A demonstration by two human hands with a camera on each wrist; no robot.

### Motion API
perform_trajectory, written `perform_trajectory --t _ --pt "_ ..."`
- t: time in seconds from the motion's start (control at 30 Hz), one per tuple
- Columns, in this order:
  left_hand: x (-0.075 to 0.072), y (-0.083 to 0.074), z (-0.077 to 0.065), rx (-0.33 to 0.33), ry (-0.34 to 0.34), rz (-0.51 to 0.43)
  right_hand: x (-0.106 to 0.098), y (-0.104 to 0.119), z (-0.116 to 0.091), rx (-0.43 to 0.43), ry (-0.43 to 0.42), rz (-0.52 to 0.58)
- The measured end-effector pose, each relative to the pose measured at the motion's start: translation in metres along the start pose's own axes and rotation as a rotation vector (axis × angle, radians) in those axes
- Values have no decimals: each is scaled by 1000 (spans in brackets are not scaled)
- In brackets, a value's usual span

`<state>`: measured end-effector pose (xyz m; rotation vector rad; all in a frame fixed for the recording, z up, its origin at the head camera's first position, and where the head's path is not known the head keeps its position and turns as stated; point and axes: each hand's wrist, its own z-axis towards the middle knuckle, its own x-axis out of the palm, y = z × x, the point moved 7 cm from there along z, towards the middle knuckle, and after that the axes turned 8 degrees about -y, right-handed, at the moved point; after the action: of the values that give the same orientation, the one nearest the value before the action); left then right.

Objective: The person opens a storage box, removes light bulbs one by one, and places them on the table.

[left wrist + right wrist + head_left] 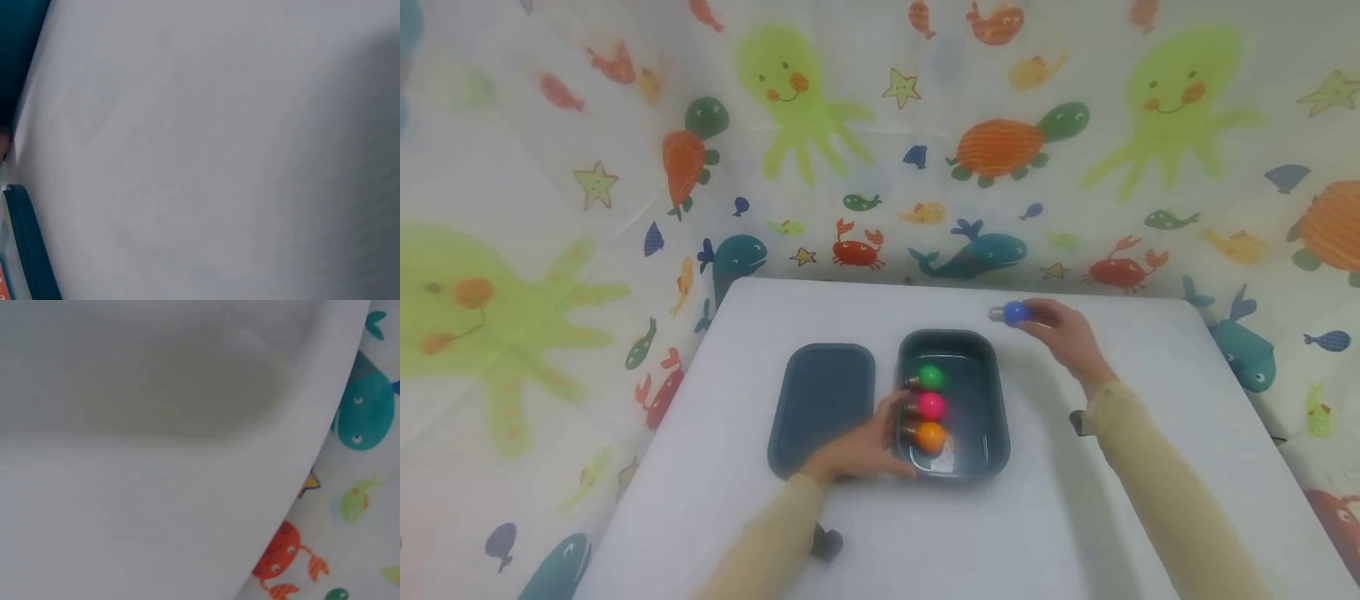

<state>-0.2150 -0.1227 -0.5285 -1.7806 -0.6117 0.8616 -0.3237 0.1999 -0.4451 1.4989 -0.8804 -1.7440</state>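
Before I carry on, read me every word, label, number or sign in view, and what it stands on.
No readable text.
Round blue light bulb: any marking would be too small to read.
Dark blue-green rectangular container: no lettering visible.
White curtain printed with colourful sea animals: pictures only, no words.

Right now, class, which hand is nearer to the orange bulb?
The left. The left hand is at the box's left edge, just left of the orange bulb. The right hand is farther off, beyond the box's right side, holding the blue bulb.
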Motion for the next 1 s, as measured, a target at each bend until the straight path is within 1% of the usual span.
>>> perform_trajectory --t 0.07,0.1,0.2,0.3,0.4,0.6,0.8,1.0 --pt "-2 -1 0 -3 4 5 -13 -17 -4 35 -31 10" --pt "-3 -1 1 0 8 -2 -19 -26 -7 66 -49 14" --pt "-7 -4 1 21 13 -38 -30 -50 -14 137 -73 13" --pt "-11 -5 1 29 17 -71 -35 -70 -20 198 -77 -9" --pt "-12 -2 2 20 21 -61 -34 -84 -22 208 -60 -42" --pt "-10 0 4 8 25 -49 -35 -95 -26 196 -20 -93" --pt "-7 1 3 -2 23 -57 -33 -108 -28 228 12 -117" --pt "-6 1 4 -3 25 -55 -31 -111 -24 219 30 -129"
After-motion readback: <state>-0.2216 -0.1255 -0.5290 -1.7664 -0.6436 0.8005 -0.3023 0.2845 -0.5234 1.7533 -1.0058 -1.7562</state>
